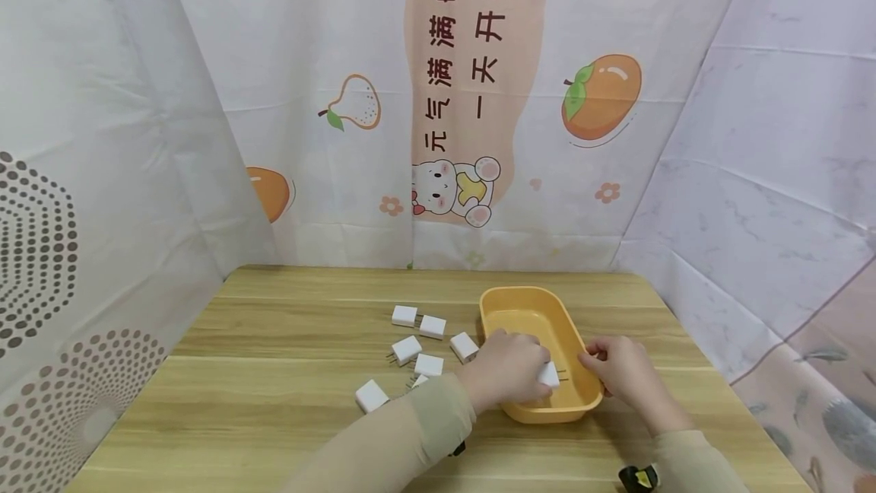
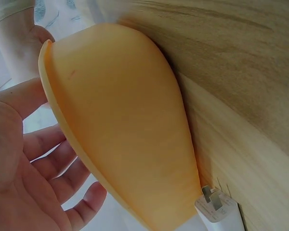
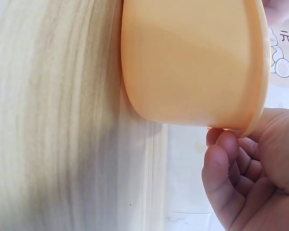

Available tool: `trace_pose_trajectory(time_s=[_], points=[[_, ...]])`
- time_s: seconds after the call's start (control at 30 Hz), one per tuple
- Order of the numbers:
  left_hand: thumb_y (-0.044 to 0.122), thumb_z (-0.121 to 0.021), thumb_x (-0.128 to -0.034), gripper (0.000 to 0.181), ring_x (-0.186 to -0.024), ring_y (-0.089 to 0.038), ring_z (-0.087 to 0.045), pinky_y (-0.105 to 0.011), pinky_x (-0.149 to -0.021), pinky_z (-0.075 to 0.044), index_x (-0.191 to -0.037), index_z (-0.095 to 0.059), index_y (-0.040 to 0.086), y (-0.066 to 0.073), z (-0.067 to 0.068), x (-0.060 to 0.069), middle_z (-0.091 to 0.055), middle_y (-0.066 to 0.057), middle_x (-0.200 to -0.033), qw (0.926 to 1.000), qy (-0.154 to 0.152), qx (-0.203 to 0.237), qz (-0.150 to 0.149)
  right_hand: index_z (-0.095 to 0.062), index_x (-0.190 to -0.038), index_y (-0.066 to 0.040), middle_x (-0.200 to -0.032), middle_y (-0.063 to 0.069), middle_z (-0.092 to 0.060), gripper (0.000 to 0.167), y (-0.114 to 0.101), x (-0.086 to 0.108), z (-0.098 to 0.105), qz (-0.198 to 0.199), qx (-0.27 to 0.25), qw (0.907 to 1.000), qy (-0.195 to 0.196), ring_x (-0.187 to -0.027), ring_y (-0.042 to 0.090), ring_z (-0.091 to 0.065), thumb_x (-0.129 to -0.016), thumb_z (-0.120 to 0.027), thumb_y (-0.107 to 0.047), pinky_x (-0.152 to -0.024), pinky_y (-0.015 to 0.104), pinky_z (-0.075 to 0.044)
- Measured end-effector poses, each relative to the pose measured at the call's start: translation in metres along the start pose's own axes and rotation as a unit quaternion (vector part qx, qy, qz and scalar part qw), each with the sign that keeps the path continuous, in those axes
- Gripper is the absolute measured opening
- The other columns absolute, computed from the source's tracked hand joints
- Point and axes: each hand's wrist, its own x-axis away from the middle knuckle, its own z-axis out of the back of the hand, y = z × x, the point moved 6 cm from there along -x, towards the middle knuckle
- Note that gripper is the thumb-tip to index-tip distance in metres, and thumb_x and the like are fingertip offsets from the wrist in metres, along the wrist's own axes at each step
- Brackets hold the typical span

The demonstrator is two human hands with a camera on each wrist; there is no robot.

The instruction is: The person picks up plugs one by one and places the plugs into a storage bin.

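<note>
In the head frame's lower right-centre, the left hand (image 1: pixel 508 368) is pinching a white plug adapter (image 1: pixel 549 376) within the outline of the orange tray (image 1: pixel 522 319). The right hand (image 1: pixel 624 371), further right, is pinching the tray's rim. Other adapters (image 1: pixel 429 365) are lying on the wooden table (image 1: pixel 274 386), lower centre.

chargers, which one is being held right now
The charger in the left hand, its prongs pointing toward the right hand; the others in view lie on the table, outside the tray.
</note>
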Motion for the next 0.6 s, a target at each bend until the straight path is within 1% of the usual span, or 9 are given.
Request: trace_pose_trajectory(time_s=[0.1, 0.27, 0.33, 0.6], points=[[0.055, -0.075, -0.0847, 0.027, -0.068, -0.003, -0.048, -0.031, -0.064, -0.039, -0.081, -0.066, 0.030, 0.0009, -0.0005, 0.0003, -0.054, 0.016, -0.079, 1.0000, -0.001, -0.006, 0.000, -0.074, -0.098, -0.003, -0.074, -0.001, -0.065, 0.014, -0.0003, -0.0002, 0.0000, 0.001, 0.003, 1.0000, 0.003, -0.048, 0.016, -0.057, -0.094, -0.071, -0.017, -0.045, 0.032, -0.049], [0.054, -0.074, -0.0863, 0.024, -0.068, -0.002, -0.051, -0.031, -0.065, -0.042, -0.086, -0.070, 0.031, 0.0020, -0.0010, 0.0016, -0.055, 0.017, -0.080, 0.9998, -0.001, -0.019, -0.004, -0.074, -0.097, -0.004, -0.073, 0.000, -0.065, 0.013, 0.0004, -0.0005, -0.0005, 0.005, 0.001, 1.0000, 0.004, -0.047, 0.016, -0.056, -0.094, -0.071, -0.016, -0.044, 0.032, -0.049], [0.052, -0.074, -0.0863, 0.023, -0.069, -0.002, -0.051, -0.031, -0.065, -0.043, -0.088, -0.071, 0.030, 0.0021, -0.0016, 0.0023, -0.056, 0.017, -0.080, 0.9998, -0.001, -0.020, -0.005, -0.074, -0.097, -0.003, -0.073, -0.001, -0.065, 0.014, 0.0006, -0.0008, -0.0005, 0.008, 0.000, 1.0000, 0.003, -0.047, 0.016, -0.056, -0.095, -0.071, -0.016, -0.044, 0.032, -0.049], [0.052, -0.075, -0.0851, 0.023, -0.071, -0.003, -0.052, -0.032, -0.066, -0.043, -0.085, -0.069, 0.029, 0.0018, -0.0038, 0.0038, -0.056, 0.016, -0.080, 0.9998, -0.002, -0.017, -0.008, -0.074, -0.098, -0.004, -0.072, -0.001, -0.064, 0.013, 0.0010, -0.0001, -0.0018, 0.004, 0.001, 1.0000, 0.005, -0.047, 0.016, -0.056, -0.094, -0.071, -0.016, -0.044, 0.031, -0.049]])
